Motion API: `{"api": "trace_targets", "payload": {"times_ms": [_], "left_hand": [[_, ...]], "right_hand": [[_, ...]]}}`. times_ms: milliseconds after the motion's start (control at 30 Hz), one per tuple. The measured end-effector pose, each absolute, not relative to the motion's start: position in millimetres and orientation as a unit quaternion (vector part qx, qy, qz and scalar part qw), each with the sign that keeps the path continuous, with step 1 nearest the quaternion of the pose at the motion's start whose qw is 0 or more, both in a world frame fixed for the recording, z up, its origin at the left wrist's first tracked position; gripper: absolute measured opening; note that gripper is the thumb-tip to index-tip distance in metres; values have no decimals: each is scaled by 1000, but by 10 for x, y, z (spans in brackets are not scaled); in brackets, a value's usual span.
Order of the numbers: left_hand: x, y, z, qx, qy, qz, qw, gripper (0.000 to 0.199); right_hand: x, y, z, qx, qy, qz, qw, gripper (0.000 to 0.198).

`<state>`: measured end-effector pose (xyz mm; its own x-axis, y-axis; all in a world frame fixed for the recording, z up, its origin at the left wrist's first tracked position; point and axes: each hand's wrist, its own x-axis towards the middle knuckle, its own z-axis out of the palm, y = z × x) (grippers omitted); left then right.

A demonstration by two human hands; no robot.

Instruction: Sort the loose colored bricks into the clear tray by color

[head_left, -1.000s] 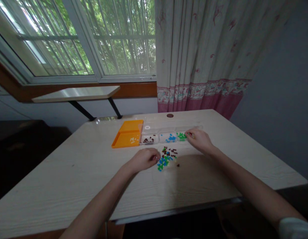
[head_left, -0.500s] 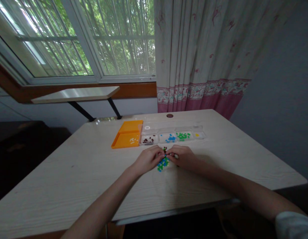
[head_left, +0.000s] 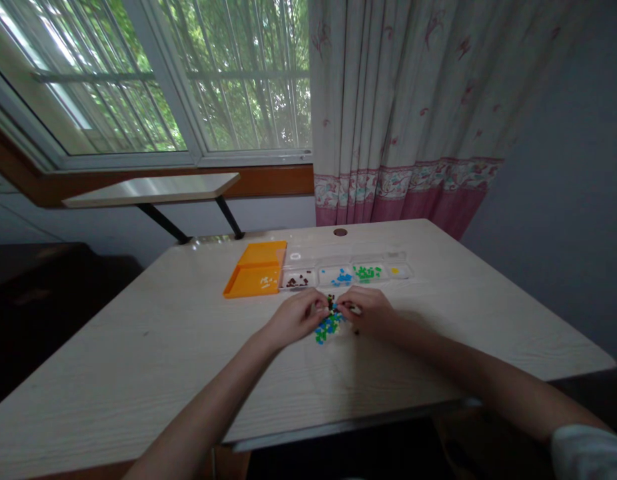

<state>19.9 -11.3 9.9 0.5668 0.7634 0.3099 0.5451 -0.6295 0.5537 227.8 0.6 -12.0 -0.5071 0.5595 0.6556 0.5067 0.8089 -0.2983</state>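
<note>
A small loose pile of blue, green, brown and white pieces (head_left: 327,328) lies on the table between my hands. My left hand (head_left: 299,317) is at the pile's left edge, thumb and fingers curled together; whatever they hold, if anything, is too small to make out. At the right edge is my right hand (head_left: 367,309), its thumb and forefinger pinched. A speck of blue shows by those fingertips, but I cannot tell whether it is gripped or lies behind them. Part of the pile is hidden by the fingers.
Behind the hands stands a clear divided tray (head_left: 321,283) with brown, blue, green and yellow pieces sorted by colour. An open orange case (head_left: 243,281) with white pieces adjoins it on the left. A raised shelf (head_left: 158,189) stands at the table's back left.
My fingertips have moved apart: they met over the pile, and now a narrow gap shows between them. The tray and orange case have stayed in place.
</note>
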Motion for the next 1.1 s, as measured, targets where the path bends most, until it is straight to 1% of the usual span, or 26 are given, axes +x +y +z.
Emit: {"api": "trace_targets", "payload": {"times_ms": [167, 267, 467, 833, 1100], "left_hand": [[101, -70, 98, 886, 342, 209, 234, 10], [85, -61, 99, 894, 320, 186, 254, 13], [73, -52, 82, 893, 328, 167, 261, 15], [42, -27, 48, 895, 353, 171, 211, 15], [38, -21, 25, 897, 360, 160, 201, 15]], "right_hand": [[2417, 140, -35, -314, -810, -35, 493, 8], [2494, 178, 35, -329, -789, -58, 516, 10], [2552, 202, 63, -343, -778, -67, 522, 12], [2569, 216, 43, -335, -778, -66, 527, 10], [2576, 215, 48, -334, -779, -59, 527, 10]]}}
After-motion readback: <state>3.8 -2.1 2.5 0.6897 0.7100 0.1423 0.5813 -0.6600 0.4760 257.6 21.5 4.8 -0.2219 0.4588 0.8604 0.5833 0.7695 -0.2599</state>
